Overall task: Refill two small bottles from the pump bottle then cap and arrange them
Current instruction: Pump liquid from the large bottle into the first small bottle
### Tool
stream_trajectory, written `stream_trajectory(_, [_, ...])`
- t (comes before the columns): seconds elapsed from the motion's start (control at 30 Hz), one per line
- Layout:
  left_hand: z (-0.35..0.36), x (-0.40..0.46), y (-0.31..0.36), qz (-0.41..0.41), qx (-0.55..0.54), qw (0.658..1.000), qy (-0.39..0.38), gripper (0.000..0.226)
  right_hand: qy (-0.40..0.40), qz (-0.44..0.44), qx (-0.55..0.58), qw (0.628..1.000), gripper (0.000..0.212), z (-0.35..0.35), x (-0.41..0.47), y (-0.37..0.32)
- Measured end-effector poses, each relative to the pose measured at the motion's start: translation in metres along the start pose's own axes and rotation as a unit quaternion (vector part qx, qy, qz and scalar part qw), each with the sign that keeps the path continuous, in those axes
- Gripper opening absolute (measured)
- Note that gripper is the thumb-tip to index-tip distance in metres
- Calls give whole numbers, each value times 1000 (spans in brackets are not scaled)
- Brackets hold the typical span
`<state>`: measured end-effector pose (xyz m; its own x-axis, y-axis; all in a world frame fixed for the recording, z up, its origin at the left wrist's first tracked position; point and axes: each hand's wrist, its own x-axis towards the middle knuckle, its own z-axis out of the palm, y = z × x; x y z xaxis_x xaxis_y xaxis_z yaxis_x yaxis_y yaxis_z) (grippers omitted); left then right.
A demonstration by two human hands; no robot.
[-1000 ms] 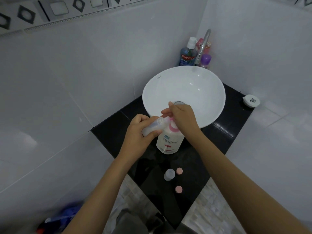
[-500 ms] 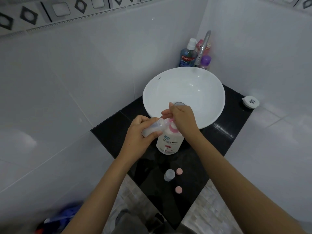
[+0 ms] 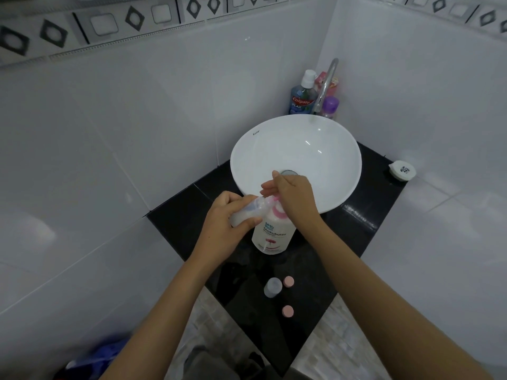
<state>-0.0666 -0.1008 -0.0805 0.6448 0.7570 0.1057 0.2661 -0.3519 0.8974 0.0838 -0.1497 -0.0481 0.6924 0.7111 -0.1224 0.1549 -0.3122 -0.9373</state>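
Observation:
A white pump bottle [image 3: 271,237] with a pink pump head stands on the black counter [image 3: 356,215] in front of the sink. My right hand [image 3: 295,197] rests on top of the pump head. My left hand [image 3: 227,226] grips a small clear bottle [image 3: 248,211], tilted with its mouth at the pump spout. A second small clear bottle [image 3: 272,287] stands uncapped nearer to me. Two pink caps lie beside it, one [image 3: 288,281] to its right and one [image 3: 287,311] closer to me.
A white basin [image 3: 329,149] sits behind the pump bottle, with a chrome tap [image 3: 326,83] over it. A mouthwash bottle [image 3: 301,97] and other bottles stand in the corner. A small white round case [image 3: 402,170] lies at the counter's right end. White tiled walls close in on both sides.
The hands and bottles hold nearly the same pose. The view has shifted slightly, and the right hand stays on the pump head.

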Motion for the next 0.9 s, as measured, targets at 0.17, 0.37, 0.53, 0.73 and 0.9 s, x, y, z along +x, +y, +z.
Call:
stream_trajectory(0.17, [3,0,-3,-13,6,1000,-8,44,13,-22,-24,999,43,8,-1,12])
stream_trajectory(0.37, [0,-1,-3,-8,-3,1000,-21,44,-4,4,12,1000,41,6,-3,8])
stream_trajectory(0.53, [-3,1,0,0,2,1000,-17,43,13,-6,24,1000,42,3,-3,4])
stream_trajectory(0.73, [0,0,-5,-15,8,999,-34,44,12,2,-17,1000,43,10,-4,17])
stream_trajectory(0.9, [-4,0,-2,3,1,1000,-30,43,-2,-12,-4,1000,41,2,-2,3])
